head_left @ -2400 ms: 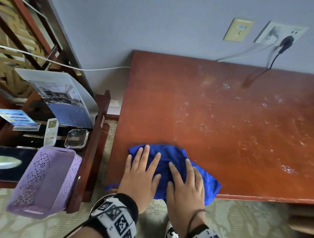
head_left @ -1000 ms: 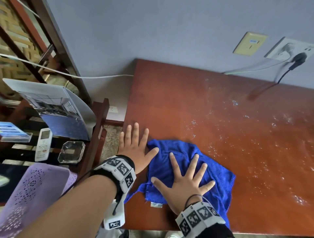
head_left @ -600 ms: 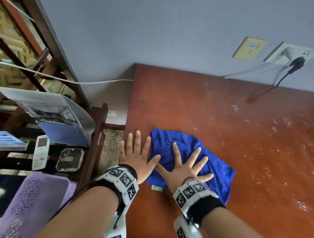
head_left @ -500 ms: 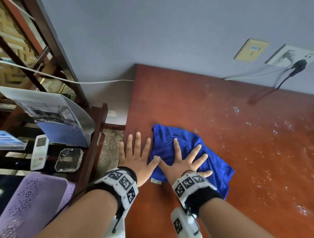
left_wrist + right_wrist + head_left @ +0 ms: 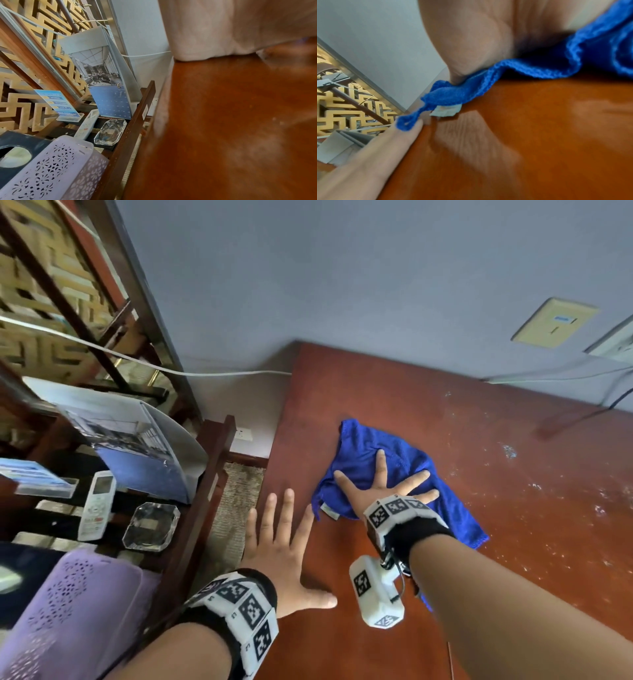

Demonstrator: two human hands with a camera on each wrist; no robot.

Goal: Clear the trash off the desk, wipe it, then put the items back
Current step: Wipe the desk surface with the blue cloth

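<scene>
A crumpled blue cloth [image 5: 370, 450] lies on the red-brown desk [image 5: 428, 412] near its left side. My right hand [image 5: 380, 491] presses flat on the cloth with fingers spread. The cloth's hem [image 5: 530, 70] and its white label [image 5: 445, 111] show under the palm in the right wrist view. My left hand [image 5: 281, 539] lies flat with straight fingers on the bare desk at its left edge, apart from the cloth. White droplets or specks [image 5: 507, 450] dot the desk to the right of the cloth.
Left of the desk stands a dark wooden rack with a calendar [image 5: 137, 446], a white remote [image 5: 96, 505], a glass ashtray [image 5: 150, 527], a blue sign [image 5: 56, 102] and a lilac perforated basket [image 5: 72, 611]. Cables [image 5: 561, 378] run from wall sockets at the back right.
My right hand has pushed the cloth away from me, farther up the desk. The left hand has come off the cloth and stays at the desk's left edge.
</scene>
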